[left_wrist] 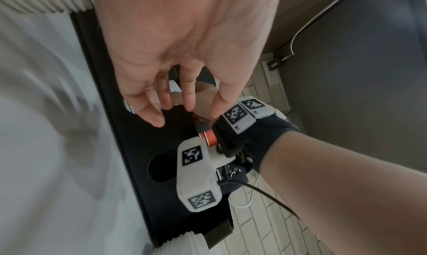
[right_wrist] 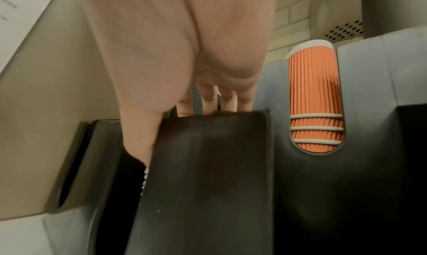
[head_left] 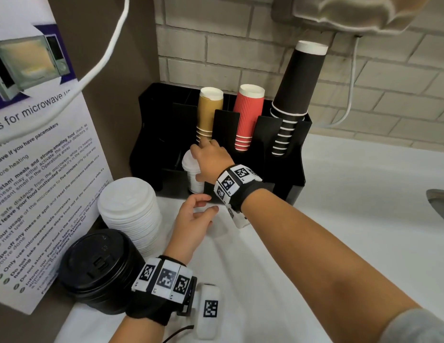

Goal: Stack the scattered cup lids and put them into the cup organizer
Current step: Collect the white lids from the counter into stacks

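Up front, right hand [head_left: 211, 162] reaching into a front compartment of the black cup organizer [head_left: 278, 174], fingers wrapped over the top of a small stack of white lids [head_left: 191, 169] standing in that slot, thumb down along the stack's near side. Left hand [head_left: 191, 221] hovering just in front of the organizer's front wall, palm turned toward it, fingers loosely curled and spread, holding nothing. Marker-covered bands on both wrists.

Just left of the left hand, a tall stack of white cup lids [head_left: 129, 209] standing on the white counter [head_left: 340, 219], leaning slightly. Nearer the camera, a stack of black cup lids [head_left: 97, 271] touching or just beside the white one; cannot tell which.

Behind the right hand, three upright slots in the organizer: brown cups [head_left: 209, 112], red ribbed cups [head_left: 248, 117] and a tall column of black cups [head_left: 297, 87], all nested upside down.

To the left, a printed microwave notice [head_left: 37, 169] leaning against a brown wall, a white cable [head_left: 104, 58] hanging across it. Pale brick wall [head_left: 216, 45] behind the organizer.
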{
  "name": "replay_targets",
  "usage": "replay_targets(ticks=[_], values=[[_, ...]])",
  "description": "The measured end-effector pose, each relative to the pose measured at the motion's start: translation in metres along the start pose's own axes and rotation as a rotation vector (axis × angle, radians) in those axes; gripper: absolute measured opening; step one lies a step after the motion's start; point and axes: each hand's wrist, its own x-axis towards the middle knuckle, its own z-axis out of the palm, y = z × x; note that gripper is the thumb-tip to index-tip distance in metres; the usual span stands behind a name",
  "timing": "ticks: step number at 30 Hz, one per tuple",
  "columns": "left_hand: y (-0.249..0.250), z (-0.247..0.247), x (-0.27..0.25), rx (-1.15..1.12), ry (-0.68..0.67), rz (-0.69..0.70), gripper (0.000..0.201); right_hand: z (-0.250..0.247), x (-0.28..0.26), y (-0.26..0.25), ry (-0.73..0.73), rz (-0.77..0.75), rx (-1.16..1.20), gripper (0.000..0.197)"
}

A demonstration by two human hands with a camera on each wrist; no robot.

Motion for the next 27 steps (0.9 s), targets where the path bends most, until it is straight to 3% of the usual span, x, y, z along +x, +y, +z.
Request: replay_targets(ticks=[4, 8, 11, 14, 16, 20, 27], values=[[0.001, 0.001, 0.001, -0.017, -0.015, 0.003, 0.022, -0.005, -0.009, 0.001, 0.05, 0.052, 0.02, 0.067], [0.004, -0.001, 0.003, -0.022, -0.025, 0.017, 0.02, -0.02, -0.05, 0.023, 0.362, 0.204, 0.519, 0.048], [0.005, -0.004, 0.005, -0.022, -0.025, 0.025, 0.018, -0.021, -0.096, 0.058, 0.536, 0.46, 0.754, 0.023], [0.006, -0.005, 0.007, -0.015, -0.022, 0.028, 0.018, -0.007, -0.143, 0.093, 0.359, 0.74, 0.742, 0.021], [0.006, -0.003, 0.007, -0.021, -0.025, 0.024, 0.018, 0.006, -0.167, 0.102, 0.193, 0.84, 0.724, 0.035], [0.007, 0.002, 0.006, -0.017, -0.054, 0.018, 0.016, 0.028, -0.181, 0.094, -0.02, 0.86, 0.719, 0.065], [0.006, 0.004, 0.003, -0.008, -0.078, 0.012, 0.017, 0.039, -0.175, 0.086, -0.097, 0.854, 0.641, 0.067]])
